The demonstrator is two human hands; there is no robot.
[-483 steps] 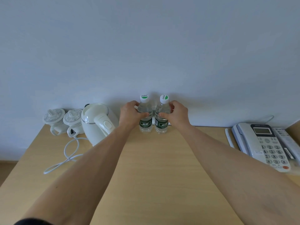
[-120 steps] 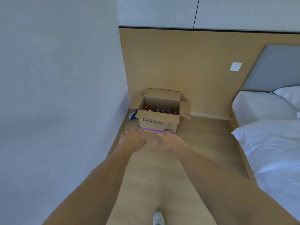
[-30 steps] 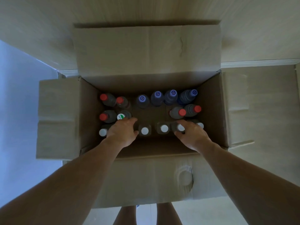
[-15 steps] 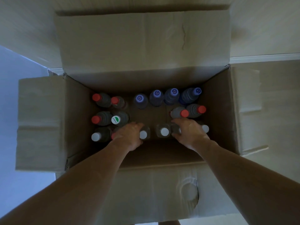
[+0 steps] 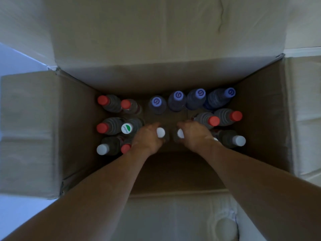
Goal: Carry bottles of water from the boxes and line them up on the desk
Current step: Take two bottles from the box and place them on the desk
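Note:
I look straight down into an open cardboard box point(image 5: 74, 129) holding several upright bottles with red, purple and white caps. My left hand point(image 5: 147, 138) is wrapped around a white-capped bottle point(image 5: 160, 132) in the near row. My right hand point(image 5: 195, 136) grips the neighbouring white-capped bottle point(image 5: 180, 133) just to its right. Both bottles stand in the box and their bodies are mostly hidden by my fingers. A bottle with a green-and-white cap point(image 5: 126, 128) stands just left of my left hand.
The box flaps are folded out: a tall one at the back point(image 5: 166, 32), one on the left point(image 5: 26, 133) and one on the right point(image 5: 305, 115). Red-capped bottles point(image 5: 214, 120) crowd close to my right hand. A pale wall point(image 5: 13, 56) runs along the left.
The view has closed in on the box. Both hands have shifted toward the middle of the near row and closed around two adjacent white-capped bottles.

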